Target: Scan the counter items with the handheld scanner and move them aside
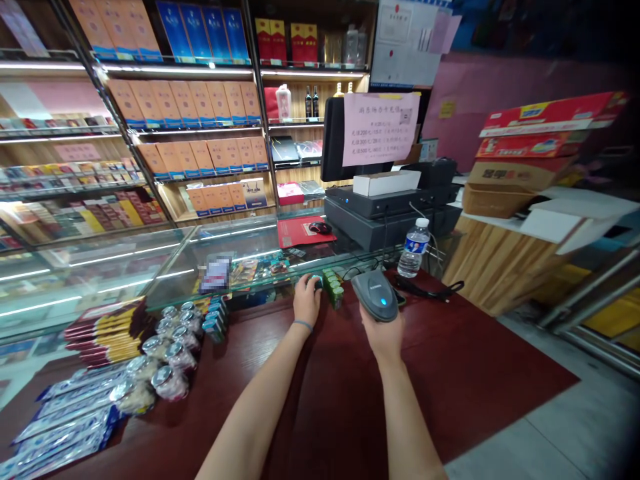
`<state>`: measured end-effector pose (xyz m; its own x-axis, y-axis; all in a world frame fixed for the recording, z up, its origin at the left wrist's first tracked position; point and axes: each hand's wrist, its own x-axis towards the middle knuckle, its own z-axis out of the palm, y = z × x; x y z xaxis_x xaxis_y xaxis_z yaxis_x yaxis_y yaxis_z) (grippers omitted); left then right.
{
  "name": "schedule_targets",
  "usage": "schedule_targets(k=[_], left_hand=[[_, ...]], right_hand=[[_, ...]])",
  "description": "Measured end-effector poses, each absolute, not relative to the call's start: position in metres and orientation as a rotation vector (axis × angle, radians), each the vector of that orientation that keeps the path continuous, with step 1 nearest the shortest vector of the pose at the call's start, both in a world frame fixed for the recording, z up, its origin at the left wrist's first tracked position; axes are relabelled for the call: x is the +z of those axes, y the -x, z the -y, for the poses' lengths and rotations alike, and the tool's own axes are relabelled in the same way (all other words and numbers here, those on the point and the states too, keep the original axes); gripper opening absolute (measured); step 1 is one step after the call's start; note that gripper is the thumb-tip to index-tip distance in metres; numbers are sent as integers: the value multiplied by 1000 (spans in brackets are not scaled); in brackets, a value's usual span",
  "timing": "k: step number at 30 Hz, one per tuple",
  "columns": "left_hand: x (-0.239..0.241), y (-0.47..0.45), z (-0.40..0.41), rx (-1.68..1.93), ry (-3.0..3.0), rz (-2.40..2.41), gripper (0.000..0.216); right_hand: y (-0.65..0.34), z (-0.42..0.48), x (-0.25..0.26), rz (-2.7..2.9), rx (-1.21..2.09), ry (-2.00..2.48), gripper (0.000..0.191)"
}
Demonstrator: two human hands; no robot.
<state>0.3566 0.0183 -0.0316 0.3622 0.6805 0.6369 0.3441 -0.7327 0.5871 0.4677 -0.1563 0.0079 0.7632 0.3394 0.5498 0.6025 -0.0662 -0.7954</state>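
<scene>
My right hand point(383, 333) grips a dark grey barcode scanner point(375, 293) with a lit blue light on its top. Reaching to the far side of the dark red table, my left hand point(307, 301) has its fingers curled round a small teal item point(319, 283), mostly hidden by them. A short row of small green-wrapped containers point(333, 289) stands just right of that hand. Farther left is a row of small teal containers point(215, 319). Clear lidded jars point(171, 380) stand in rows beside these, with several blue-and-silver packets point(70, 420) near the left edge.
Maroon-and-gold packets point(110, 333) lie behind the jars. A water bottle point(414, 248) and black cable point(433, 289) are right of the scanner. Behind stand a glass display counter point(175, 250), a mouse point(320, 228), a monitor point(333, 140) and stacked cartons point(520, 173).
</scene>
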Motion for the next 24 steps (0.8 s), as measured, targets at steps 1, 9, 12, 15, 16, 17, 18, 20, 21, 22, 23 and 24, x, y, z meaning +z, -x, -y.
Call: schedule_targets(k=[1, 9, 12, 15, 16, 17, 18, 20, 21, 22, 23, 24], left_hand=[[-32, -356, -19, 1305, -2269, -875, 34], [-32, -355, -22, 1269, -2220, -833, 17], [-32, -354, -21, 1290, -2213, -822, 14], [-33, -350, -18, 1364, -2153, -833, 14], [-33, -347, -16, 1387, -2120, -836, 15], [-34, -343, -13, 1408, -2074, -840, 17], [-34, -339, -10, 1423, -2016, -844, 19], [-36, -326, -3, 1446, -1879, -859, 26], [-37, -318, 1, 1456, -1811, -872, 29], [-37, -309, 4, 1464, -1752, -888, 32], [-38, -299, 7, 1467, -1704, -906, 34], [-38, -288, 9, 1461, -1663, -924, 36]], right_hand=[[-468, 157, 9, 752, -242, 1672, 47], [-468, 158, 11, 756, -195, 1655, 44], [-468, 156, 9, 756, -229, 1662, 48], [-467, 154, 10, 748, -235, 1656, 50], [-466, 154, 11, 759, -238, 1656, 50], [-466, 154, 12, 772, -248, 1656, 50], [-465, 154, 13, 783, -265, 1658, 50], [-463, 154, 15, 792, -309, 1668, 49], [-463, 154, 16, 796, -331, 1674, 49], [-462, 154, 16, 805, -348, 1679, 48], [-461, 154, 16, 818, -364, 1681, 47], [-460, 153, 16, 837, -375, 1678, 46]])
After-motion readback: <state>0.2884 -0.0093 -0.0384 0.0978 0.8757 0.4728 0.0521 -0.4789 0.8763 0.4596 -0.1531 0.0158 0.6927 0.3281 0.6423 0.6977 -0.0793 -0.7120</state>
